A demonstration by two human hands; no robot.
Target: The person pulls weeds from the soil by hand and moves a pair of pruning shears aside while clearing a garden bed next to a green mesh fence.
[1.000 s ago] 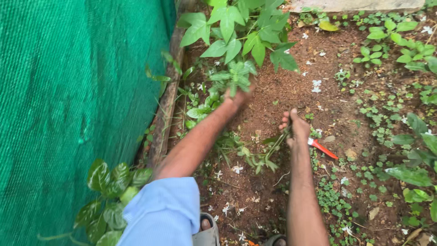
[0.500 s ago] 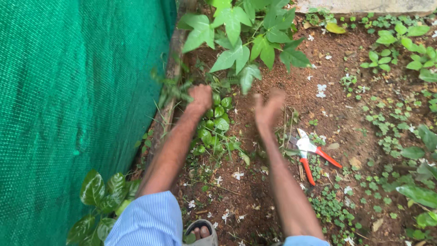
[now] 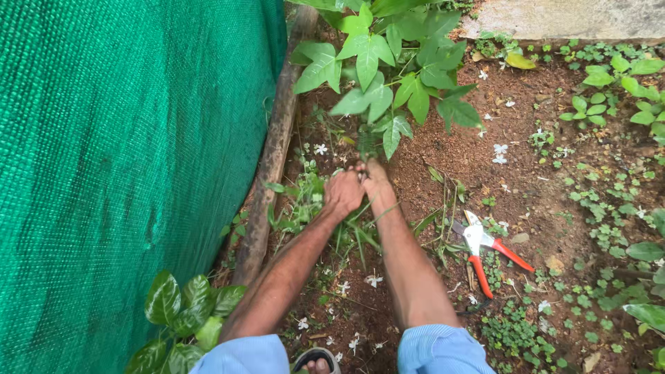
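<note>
Down low, plant stem (image 3: 365, 154) sits right at the fingertips of both hands, just under the big lobed leaves (image 3: 388, 76), rising from bare brown soil (image 3: 526, 180). Left hand (image 3: 342, 194) & right hand (image 3: 377, 185) pressed side by side, knuckles up, touching each other. Fingers (image 3: 358, 170) curled tight, closed in around the base of the stem w/ thin weed blades poking out below; can't tell exactly how much stem vs. weed sits inside each grip. Both forearms run in from bottom of frame, light blue sleeves (image 3: 440, 350) at the edge.

Nearby: red-handled pruning shears (image 3: 485, 249) lying on the soil to the right of the right forearm, apart from it, blades pointing away. Wooden log edging (image 3: 273, 152) just left of the left hand, green shade net (image 3: 125, 159) beyond it. Small white fallen flowers (image 3: 499, 152) scattered about, low ground-cover weeds (image 3: 609, 208) to the right. Glossy-leaved plant (image 3: 180, 315) near left elbow. Overhanging leaves partly hide the stem's upper part.
</note>
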